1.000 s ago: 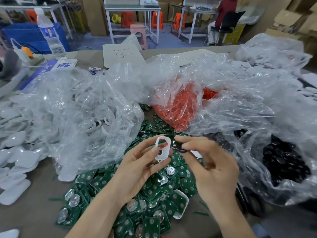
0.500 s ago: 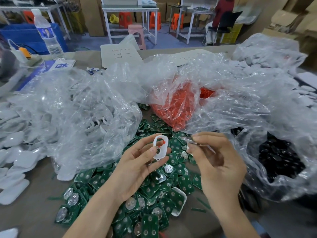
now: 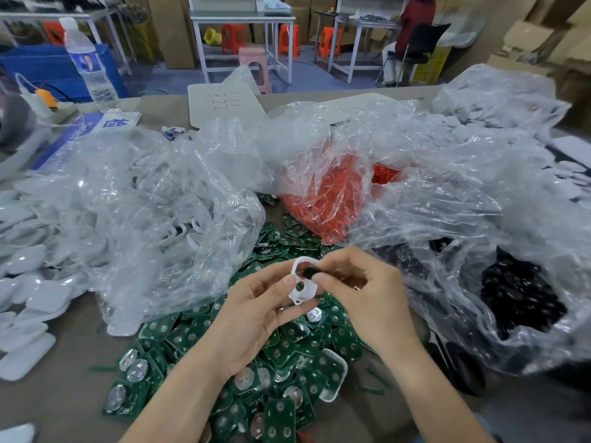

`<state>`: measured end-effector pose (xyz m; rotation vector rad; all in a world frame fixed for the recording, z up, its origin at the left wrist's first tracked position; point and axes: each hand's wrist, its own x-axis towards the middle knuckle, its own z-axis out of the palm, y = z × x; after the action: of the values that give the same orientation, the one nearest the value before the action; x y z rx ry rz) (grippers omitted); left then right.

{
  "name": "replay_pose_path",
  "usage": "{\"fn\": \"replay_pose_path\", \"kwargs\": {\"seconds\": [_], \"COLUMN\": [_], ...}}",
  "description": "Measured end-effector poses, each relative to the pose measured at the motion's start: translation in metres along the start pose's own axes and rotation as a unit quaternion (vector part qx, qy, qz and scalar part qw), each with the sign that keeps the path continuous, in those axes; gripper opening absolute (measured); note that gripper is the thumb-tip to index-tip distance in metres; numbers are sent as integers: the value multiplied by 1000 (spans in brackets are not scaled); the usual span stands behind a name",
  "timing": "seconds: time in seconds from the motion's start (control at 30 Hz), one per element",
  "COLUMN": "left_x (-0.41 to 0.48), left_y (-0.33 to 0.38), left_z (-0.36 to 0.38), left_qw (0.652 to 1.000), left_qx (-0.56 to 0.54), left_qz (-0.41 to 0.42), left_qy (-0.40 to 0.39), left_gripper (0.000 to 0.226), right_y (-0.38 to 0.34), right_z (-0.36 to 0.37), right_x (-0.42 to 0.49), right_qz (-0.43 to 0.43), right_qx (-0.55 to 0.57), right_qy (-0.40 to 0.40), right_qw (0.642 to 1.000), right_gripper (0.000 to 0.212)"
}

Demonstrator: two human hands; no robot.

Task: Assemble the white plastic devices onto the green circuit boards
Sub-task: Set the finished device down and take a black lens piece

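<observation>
White plastic device (image 3: 300,290) is held just above the green circuit boards (image 3: 287,350), left grip (image 3: 256,314) pinching its edge. Half a sec ago the right grip (image 3: 364,289) was off to the side w/ a small black part (image 3: 309,272) — now it presses that part against the device's upper half, fingers clenched on it. Prob. a fit-up before a board goes in. On the counter (image 3: 64,404), clear bags: bag of white shells (image 3: 153,212) left, bag of orange bits (image 3: 323,203) centre, bag of black parts (image 3: 518,295) right.
</observation>
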<state>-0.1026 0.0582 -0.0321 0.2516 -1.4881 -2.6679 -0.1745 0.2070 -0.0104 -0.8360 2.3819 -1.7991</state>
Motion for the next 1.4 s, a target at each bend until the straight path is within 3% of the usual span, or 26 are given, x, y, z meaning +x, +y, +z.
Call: {"fn": "replay_pose_path", "kwargs": {"seconds": [0.27, 0.5, 0.83, 1.07, 1.23, 1.4], "left_x": [0, 0, 0, 0, 0, -3], "left_y": [-1, -3, -4, -3, -7, -6], "left_z": [0, -2, -2, -1, 0, 0], "left_qw": [1000, 1000, 999, 999, 991, 984], "left_qx": [-5, 1, 10, 46, 129, 167], "left_qz": [-9, 6, 9, 10, 34, 43], "left_qy": [-18, -24, -32, -10, 30, 36], "left_gripper": [30, 29, 32, 33, 17, 14], "right_y": [8, 11, 6, 2, 2, -1], "right_z": [13, 11, 1, 1, 3, 5], "right_x": [5, 8, 13, 15, 13, 11], "right_qz": [27, 120, 184, 153, 90, 77], "right_qx": [57, 190, 216, 157, 88, 95], "right_qy": [36, -1, -69, -93, -70, -85], "right_qw": [997, 974, 956, 971, 990, 989], "right_gripper": [26, 32, 21, 17, 13, 13]}}
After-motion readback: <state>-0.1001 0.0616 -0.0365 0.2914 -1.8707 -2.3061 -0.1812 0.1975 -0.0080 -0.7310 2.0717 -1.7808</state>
